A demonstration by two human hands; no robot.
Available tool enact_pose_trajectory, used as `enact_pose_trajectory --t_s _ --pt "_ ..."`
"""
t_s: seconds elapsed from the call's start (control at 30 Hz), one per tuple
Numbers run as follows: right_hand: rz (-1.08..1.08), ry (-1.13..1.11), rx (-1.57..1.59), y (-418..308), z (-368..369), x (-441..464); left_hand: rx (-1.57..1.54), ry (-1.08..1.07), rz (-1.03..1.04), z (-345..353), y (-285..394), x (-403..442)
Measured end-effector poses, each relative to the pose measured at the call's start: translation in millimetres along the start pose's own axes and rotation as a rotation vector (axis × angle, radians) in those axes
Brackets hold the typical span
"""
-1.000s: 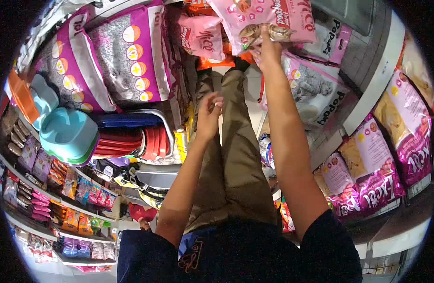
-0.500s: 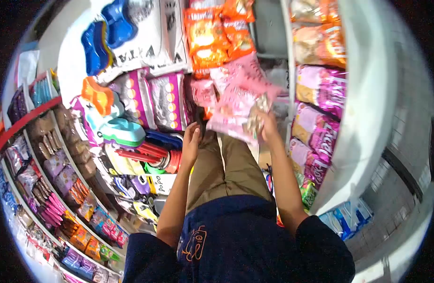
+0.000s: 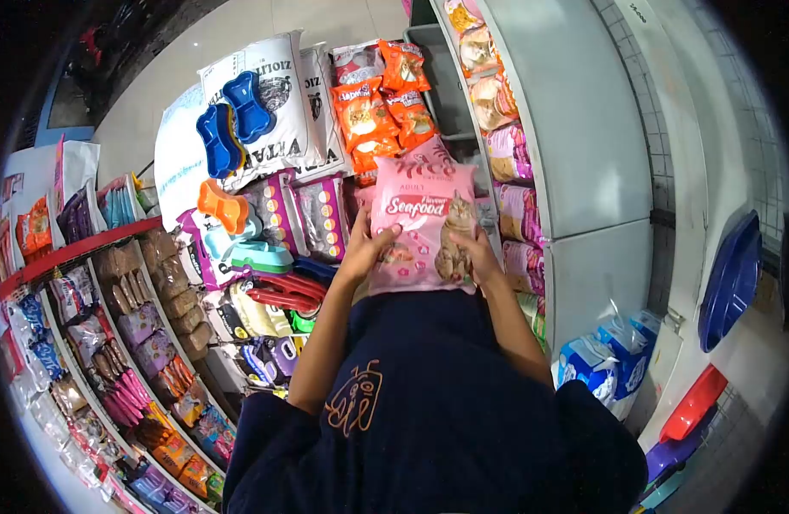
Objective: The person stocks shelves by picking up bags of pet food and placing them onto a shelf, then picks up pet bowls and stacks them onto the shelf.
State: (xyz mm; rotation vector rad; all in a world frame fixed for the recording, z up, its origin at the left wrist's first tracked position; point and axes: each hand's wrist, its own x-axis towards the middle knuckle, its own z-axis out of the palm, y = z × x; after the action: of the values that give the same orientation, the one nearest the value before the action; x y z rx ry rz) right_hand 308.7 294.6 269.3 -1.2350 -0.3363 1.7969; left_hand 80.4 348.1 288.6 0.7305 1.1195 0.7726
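A pink bag of seafood-flavour cat food (image 3: 416, 231), with a cat pictured on it, is held up in front of my body, its printed face toward me. My left hand (image 3: 369, 246) grips its left edge, thumb across the front. On the opposite edge my right hand (image 3: 478, 257) holds it beside the cat picture. Just beyond the pink bag lie several orange packets (image 3: 366, 110). Purple-and-white bags (image 3: 320, 218) are left of it, past my left hand.
Large white sacks (image 3: 270, 128) carry blue bowls (image 3: 249, 107). An orange bowl (image 3: 223, 206), a teal bowl (image 3: 259, 257) and red-handled items (image 3: 287, 293) sit at left. Shelves of packets (image 3: 137, 325) line the left; a grey cabinet (image 3: 583, 128) stands right, near blue packs (image 3: 613, 351).
The pink bag has been turned upright and drawn nearer my body. My left hand, previously free of it, now grips its left edge. The view has shifted, showing more floor and the right side.
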Motion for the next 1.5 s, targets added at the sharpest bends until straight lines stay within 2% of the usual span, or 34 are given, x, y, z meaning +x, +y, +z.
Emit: enact_pose_trajectory --t_s 0.03,0.1,0.2,0.27,0.4,0.63,0.7,0.8,0.83,0.87,0.9,0.93,0.97,1.0,1.03,1.1,1.13,1.17,1.2,1.23,1.3,1.37,1.43,1.47,1.5 --pt "-0.006 -0.003 -0.002 -3 2 3 -0.002 -0.037 0.036 -2 4 3" --pt "-0.031 0.053 0.066 -3 13 2 -0.035 -0.061 -0.027 -6 19 6" --pt "-0.077 0.097 0.161 -10 34 13 0.031 -0.131 0.049 -19 32 22" --pt "-0.129 0.129 0.209 -11 47 18 0.074 -0.18 0.013 -26 50 32" --pt "-0.325 0.251 0.224 -7 65 24 0.166 -0.37 -0.031 -27 95 64" --pt "-0.613 0.531 0.496 -19 108 -27 0.36 -0.754 -0.076 23 145 91" --pt "-0.676 0.667 0.551 -15 122 -39 0.388 -0.886 -0.062 34 148 97" --pt "-0.796 0.749 0.611 -16 140 -50 0.402 -1.069 -0.02 54 162 100" --pt "-0.826 0.765 0.635 -18 151 -58 0.396 -1.088 -0.084 56 164 97" --pt "-0.756 0.837 0.667 -23 160 -67 0.382 -1.107 -0.139 58 166 96" --pt "-0.811 0.807 0.648 -14 161 -72 0.362 -1.125 -0.181 63 168 95" --pt "-0.878 0.769 0.611 0 162 -75 0.45 -1.201 -0.024 57 158 110" --pt "-0.954 0.727 0.551 3 163 -75 0.592 -1.193 0.041 58 173 105" --pt "-1.01 0.823 0.486 -4 170 -77 0.546 -1.258 0.226 55 167 111" --pt "-1.068 0.909 0.433 -8 170 -83 0.513 -1.28 0.156 68 178 97" --pt "-1.082 0.972 0.238 -9 175 -93 0.314 -1.372 0.229 72 195 90" --pt "-1.152 0.99 0.15 -10 178 -97 0.296 -1.352 0.215 76 206 81" --pt "-1.12 0.997 0.121 -25 194 -109 0.372 -1.341 0.273 79 233 65" --pt "-1.198 1.107 0.034 -45 210 -116 0.328 -1.341 0.284 75 235 69" --pt "-1.216 1.082 -0.035 -57 218 -128 0.23 -1.345 0.386 78 242 67" --pt "-1.411 1.06 -0.25 -85 216 -152 0.168 -1.364 0.623 98 268 49" --pt "-1.538 1.211 -0.577 -125 225 -180 0.075 -1.35 0.827 117 299 34" --pt "-1.521 1.326 -0.757 -161 240 -213 0.007 -1.305 0.988 138 330 21" --pt "-1.628 1.454 -0.898 -188 251 -229 -0.018 -1.271 1.055 151 348 14" --pt "-1.715 1.44 -0.797 -208 261 -240 -0.169 -1.219 1.093 171 374 -15"
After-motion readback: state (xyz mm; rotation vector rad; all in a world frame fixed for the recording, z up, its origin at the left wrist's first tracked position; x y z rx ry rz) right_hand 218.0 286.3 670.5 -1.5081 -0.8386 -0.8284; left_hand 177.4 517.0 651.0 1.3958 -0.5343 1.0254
